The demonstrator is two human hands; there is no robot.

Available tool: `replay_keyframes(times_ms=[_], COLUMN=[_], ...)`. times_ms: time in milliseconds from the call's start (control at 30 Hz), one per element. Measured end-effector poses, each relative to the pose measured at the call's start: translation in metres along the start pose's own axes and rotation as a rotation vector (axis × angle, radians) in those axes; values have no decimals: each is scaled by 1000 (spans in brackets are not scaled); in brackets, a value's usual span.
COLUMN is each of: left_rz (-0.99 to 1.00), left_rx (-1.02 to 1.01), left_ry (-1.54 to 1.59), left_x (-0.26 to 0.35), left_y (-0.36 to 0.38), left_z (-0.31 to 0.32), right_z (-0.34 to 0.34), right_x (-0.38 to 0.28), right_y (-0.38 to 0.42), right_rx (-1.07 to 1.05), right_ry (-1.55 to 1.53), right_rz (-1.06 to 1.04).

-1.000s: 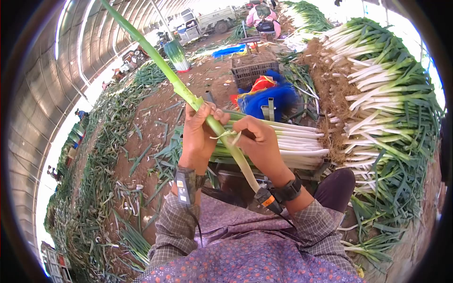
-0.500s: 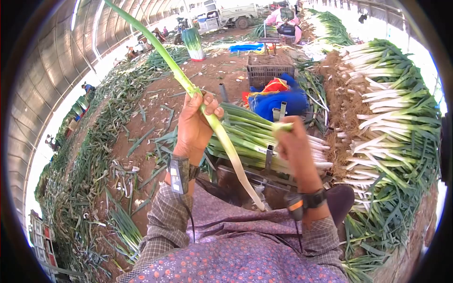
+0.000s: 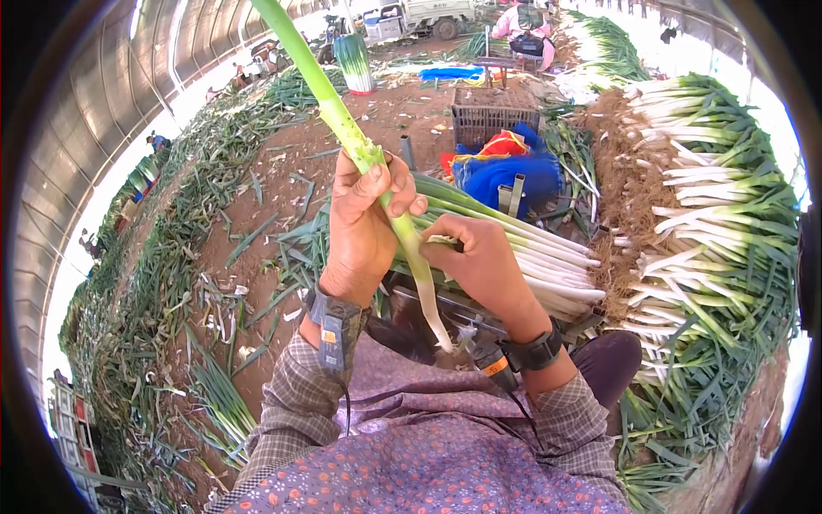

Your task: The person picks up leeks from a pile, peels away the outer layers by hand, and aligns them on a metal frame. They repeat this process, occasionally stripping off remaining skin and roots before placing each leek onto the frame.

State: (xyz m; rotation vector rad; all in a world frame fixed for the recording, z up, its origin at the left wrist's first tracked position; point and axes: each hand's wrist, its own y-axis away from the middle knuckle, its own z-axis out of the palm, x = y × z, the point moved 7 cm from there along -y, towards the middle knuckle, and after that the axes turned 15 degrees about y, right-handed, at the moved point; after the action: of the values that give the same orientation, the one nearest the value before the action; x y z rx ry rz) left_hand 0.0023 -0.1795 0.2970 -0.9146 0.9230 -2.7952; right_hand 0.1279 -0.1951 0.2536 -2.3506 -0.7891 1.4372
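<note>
A long green onion slants across the middle, its white root end low near my lap and its green top running out at the upper edge. My left hand is wrapped round the stalk where the leaves branch, just under a torn, ragged edge. Close beside it, my right hand has thumb and forefinger pinched at the side of the stalk; the other fingers are curled in. Behind both hands lies a pile of green onions, white ends to the right, on a low metal stand.
Long rows of green onions with dirty roots lie on the right. A plastic crate stands ahead, with blue cloth before it. Cut leaves litter the left. Farther off are a person in pink and a truck.
My right hand has moved left and in from over the pile to the stalk. The held green onion has come a little closer and its root end has shifted left.
</note>
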Motion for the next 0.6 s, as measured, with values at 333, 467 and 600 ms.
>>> replay_keyframes(times_ms=[333, 467, 600], left_rz=[-88, -54, 69], left_rx=[-52, -105, -49], left_ry=[134, 139, 28], left_x=[5, 16, 39], left_y=[4, 1, 0], left_z=[0, 12, 14], right_z=[8, 26, 29], right_x=[3, 24, 39], right_y=[-1, -2, 3], right_rx=[-69, -164, -124], right_ry=[25, -256, -840], right_rz=[78, 220, 359])
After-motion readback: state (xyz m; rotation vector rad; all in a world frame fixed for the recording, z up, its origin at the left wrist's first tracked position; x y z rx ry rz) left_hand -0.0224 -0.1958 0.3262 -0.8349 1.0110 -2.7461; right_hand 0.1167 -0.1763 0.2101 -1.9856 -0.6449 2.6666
